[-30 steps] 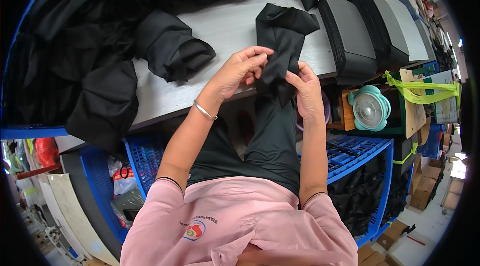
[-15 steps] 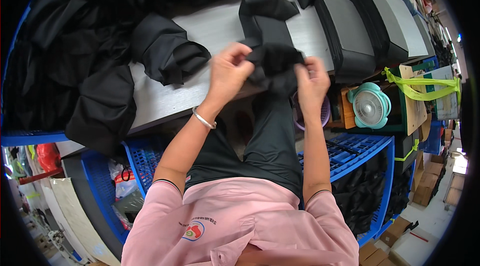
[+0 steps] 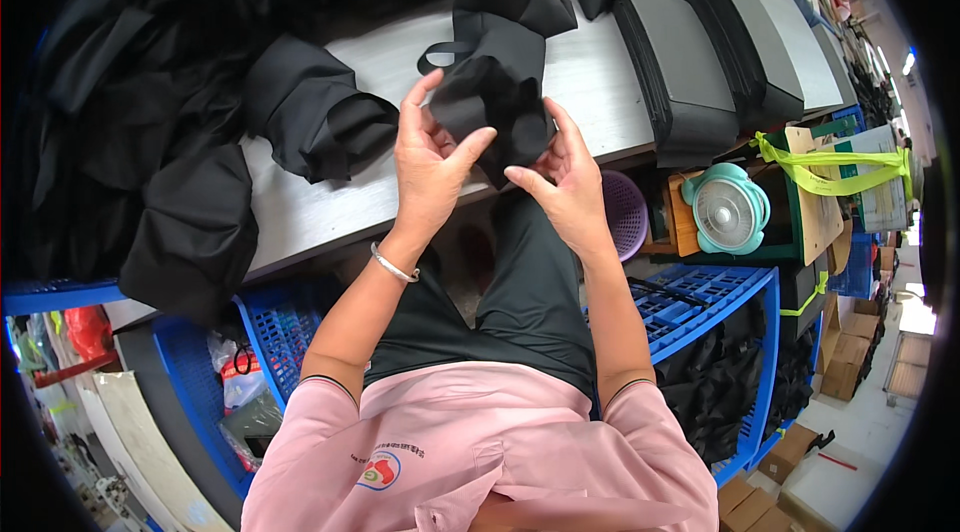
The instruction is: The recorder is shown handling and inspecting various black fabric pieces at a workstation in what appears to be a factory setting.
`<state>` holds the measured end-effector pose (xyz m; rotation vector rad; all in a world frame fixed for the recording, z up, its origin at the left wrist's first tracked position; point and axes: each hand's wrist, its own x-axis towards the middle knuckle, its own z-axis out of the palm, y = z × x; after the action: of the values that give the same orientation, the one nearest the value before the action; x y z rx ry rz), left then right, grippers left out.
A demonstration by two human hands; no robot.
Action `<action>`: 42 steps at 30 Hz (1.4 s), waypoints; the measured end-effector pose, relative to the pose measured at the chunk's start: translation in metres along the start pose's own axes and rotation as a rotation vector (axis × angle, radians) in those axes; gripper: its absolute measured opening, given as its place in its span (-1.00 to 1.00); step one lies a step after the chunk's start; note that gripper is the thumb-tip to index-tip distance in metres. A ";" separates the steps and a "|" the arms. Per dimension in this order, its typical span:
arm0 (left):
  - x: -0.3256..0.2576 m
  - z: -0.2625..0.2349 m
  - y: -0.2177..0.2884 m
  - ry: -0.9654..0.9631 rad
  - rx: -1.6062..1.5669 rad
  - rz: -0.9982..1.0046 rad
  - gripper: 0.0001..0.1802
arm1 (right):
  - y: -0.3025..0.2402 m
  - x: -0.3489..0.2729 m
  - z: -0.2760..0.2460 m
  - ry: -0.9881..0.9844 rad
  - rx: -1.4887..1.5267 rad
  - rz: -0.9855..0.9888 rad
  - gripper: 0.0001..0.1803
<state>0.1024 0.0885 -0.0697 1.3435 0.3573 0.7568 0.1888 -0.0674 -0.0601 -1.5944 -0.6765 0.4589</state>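
A black fabric bag (image 3: 488, 97) with a narrow strap loop lies bunched at the table's near edge, its folds gathered between my two hands. On its left side, my left hand (image 3: 428, 157) cups the cloth, thumb and forefinger spread and the other fingers partly tucked behind it. My right hand (image 3: 568, 182) holds the opposite side, thumb apart in front, some fingertips hidden by the fabric. Beyond it, flatter black cloth (image 3: 515, 4) stretches away over the table. Another crumpled black fabric piece (image 3: 315, 110) rests left of my left hand.
A large heap of black fabric (image 3: 120, 82) covers the left of the grey table (image 3: 300, 217). Two stacks of folded black sheets (image 3: 685, 57) stand at right. Below are a teal fan (image 3: 728, 210), a purple basket (image 3: 625, 217) and a blue crate (image 3: 690, 307).
Both hands have shifted slightly left with the bag. Their pinching fingers have spread around its sides, and the strap loop now shows at its left.
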 end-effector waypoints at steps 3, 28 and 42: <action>0.006 -0.008 0.002 0.253 0.243 0.008 -0.22 | 0.001 0.010 -0.003 0.405 -0.243 0.107 -0.28; -0.074 0.014 0.008 -0.336 -0.170 -0.154 -0.46 | -0.032 0.015 -0.103 0.772 -1.242 -0.466 -0.82; -0.108 0.022 -0.027 -0.699 -1.149 -0.742 -0.06 | -0.034 -0.182 -0.016 -0.146 0.105 0.193 -0.79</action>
<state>0.0465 -0.0009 -0.1103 0.2466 -0.1626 -0.1983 0.0579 -0.1978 -0.0411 -1.5438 -0.6000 0.7476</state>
